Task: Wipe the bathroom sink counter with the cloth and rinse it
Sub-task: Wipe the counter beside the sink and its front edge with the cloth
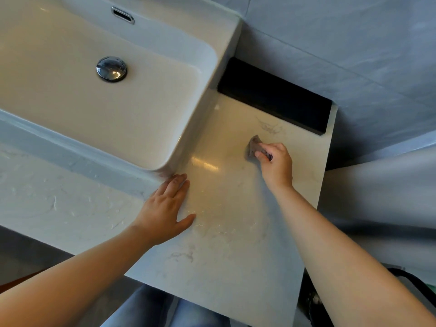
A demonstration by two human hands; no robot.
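A small grey cloth (253, 146) lies bunched on the pale marble counter (236, 232), to the right of the white basin (141, 142). My right hand (274, 165) grips the cloth and holds it against the counter, with a grey smudge on the stone just beyond it. My left hand (165, 208) rests flat with straight fingers on the counter by the basin's near right corner. The chrome drain plug (111, 68) sits in the middle of the basin.
A black ledge (273, 95) runs along the back of the counter under the grey tiled wall (354, 43). The overflow slot (122, 14) shows at the basin's back. The counter's right edge drops off beside my right forearm; a dark bin (405, 279) stands below it.
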